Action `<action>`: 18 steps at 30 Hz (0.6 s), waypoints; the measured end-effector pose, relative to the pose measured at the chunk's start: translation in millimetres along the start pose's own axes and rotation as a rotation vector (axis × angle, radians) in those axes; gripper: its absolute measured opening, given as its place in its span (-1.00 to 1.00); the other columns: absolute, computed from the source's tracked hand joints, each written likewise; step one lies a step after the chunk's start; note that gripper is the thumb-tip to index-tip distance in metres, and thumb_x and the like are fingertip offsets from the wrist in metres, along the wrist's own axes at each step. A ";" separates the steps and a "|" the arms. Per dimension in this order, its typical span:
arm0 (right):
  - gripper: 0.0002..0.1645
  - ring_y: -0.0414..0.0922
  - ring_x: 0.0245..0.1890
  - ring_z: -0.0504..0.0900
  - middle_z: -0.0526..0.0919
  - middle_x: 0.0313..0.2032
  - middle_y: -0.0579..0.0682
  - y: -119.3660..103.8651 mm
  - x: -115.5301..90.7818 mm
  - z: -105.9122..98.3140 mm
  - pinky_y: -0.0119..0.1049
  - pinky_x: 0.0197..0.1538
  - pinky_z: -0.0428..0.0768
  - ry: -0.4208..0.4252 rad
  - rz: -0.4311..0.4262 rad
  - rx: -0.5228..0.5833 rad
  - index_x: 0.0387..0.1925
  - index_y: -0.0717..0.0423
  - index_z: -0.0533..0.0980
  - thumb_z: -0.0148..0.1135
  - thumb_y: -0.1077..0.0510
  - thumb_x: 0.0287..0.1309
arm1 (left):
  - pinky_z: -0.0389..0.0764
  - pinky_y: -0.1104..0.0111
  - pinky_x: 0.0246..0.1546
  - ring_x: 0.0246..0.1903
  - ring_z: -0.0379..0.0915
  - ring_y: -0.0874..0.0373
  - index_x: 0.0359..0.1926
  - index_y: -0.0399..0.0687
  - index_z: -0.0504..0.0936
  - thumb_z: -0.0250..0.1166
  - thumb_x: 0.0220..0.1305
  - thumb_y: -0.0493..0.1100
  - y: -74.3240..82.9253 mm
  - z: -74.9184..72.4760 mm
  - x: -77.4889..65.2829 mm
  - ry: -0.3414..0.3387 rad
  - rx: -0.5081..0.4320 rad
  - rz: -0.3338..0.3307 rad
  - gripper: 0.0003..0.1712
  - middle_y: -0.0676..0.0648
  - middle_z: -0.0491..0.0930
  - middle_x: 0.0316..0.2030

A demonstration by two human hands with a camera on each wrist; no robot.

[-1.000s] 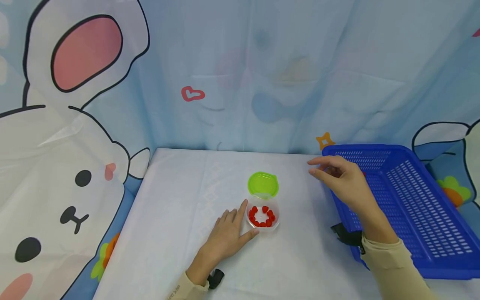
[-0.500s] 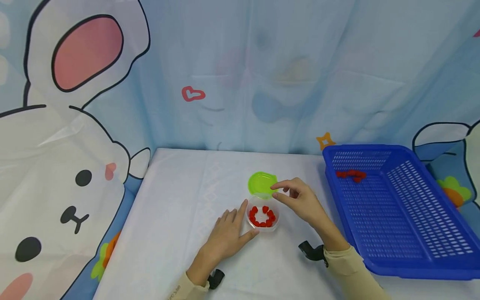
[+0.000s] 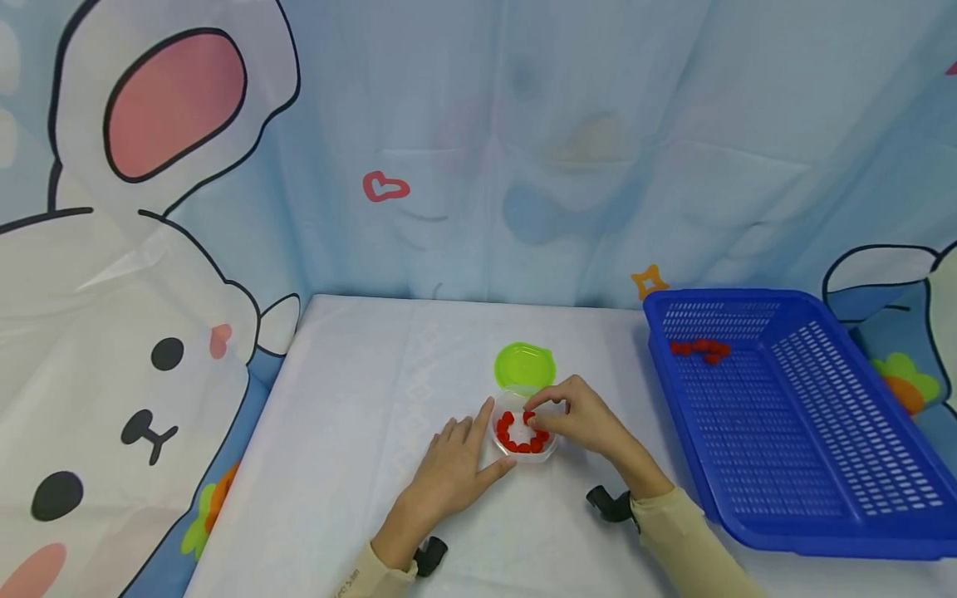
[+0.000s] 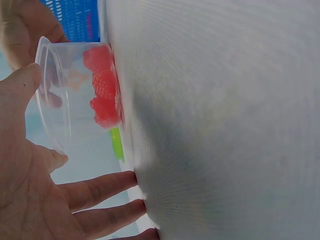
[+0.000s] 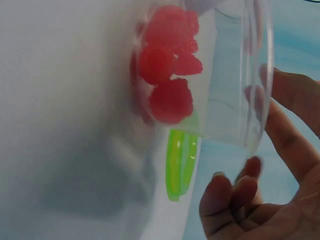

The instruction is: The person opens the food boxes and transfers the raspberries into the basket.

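Note:
A clear plastic cup (image 3: 521, 432) stands on the white-covered table, with several red raspberries (image 3: 503, 425) ringed on its bottom. My left hand (image 3: 449, 477) lies at its left side. The thumb and index fingertips touch the cup rim, and the other fingers stretch down to the cloth in the left wrist view. My right hand (image 3: 586, 419) reaches over the cup from the right. In the right wrist view its thumb and index fingertips dip just inside the rim, above the raspberries, with nothing between them. A lime-green lid (image 3: 519, 365) lies directly behind the cup.
A blue perforated basket (image 3: 807, 465) occupies the table's right side, with a small group of raspberries (image 3: 703, 347) at its far left corner. Behind the table hangs a light blue printed curtain (image 3: 463, 241). Each wrist wears a black camera mount (image 3: 609, 502).
My right hand has moved left from the basket's edge, past the lid, and down to the cup opening. The raspberries in the basket have come into sight. My left hand has stayed in place.

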State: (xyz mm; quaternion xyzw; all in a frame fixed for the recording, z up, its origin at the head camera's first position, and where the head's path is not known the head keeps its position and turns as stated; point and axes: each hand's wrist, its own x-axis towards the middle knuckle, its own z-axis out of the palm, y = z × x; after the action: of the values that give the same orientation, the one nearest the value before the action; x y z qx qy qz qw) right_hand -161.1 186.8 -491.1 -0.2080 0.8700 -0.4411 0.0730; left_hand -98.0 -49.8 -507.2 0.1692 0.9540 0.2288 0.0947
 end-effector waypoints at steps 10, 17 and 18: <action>-0.89 -0.02 -0.24 0.57 0.75 -0.31 -0.04 12.0 10.0 4.2 -0.30 -0.25 0.62 -0.224 -0.053 0.075 -0.32 0.20 0.75 0.47 0.30 0.04 | 0.27 -0.16 0.28 0.33 0.24 -0.30 0.61 0.15 -0.11 0.10 0.32 0.44 -1.8 3.4 -0.3 0.002 0.002 0.000 0.05 -0.27 0.36 0.34; -0.90 -0.15 -0.47 0.43 0.61 -0.49 -0.17 7.1 13.9 6.6 -0.40 -0.49 0.37 -0.298 -0.046 -0.059 -0.44 0.08 0.75 0.51 0.29 -0.09 | 0.23 -0.16 0.31 0.35 0.21 -0.31 0.62 0.16 -0.13 0.07 0.32 0.47 0.6 0.0 -2.0 -0.003 -0.014 0.003 0.05 -0.28 0.34 0.36; -0.90 -0.17 -0.50 0.40 0.57 -0.51 -0.18 5.4 14.4 6.4 -0.41 -0.51 0.33 -0.305 -0.027 -0.090 -0.46 0.06 0.75 0.51 0.28 -0.10 | 0.23 -0.16 0.31 0.35 0.21 -0.31 0.62 0.16 -0.13 0.06 0.32 0.47 1.1 -0.5 -2.1 -0.003 -0.016 0.004 0.05 -0.28 0.34 0.36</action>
State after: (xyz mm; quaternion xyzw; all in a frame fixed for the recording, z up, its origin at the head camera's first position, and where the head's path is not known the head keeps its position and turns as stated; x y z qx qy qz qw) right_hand -173.7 178.8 -498.5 -0.2876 0.8647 -0.3660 0.1890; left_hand -95.9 -49.8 -506.0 0.1706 0.9516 0.2363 0.0972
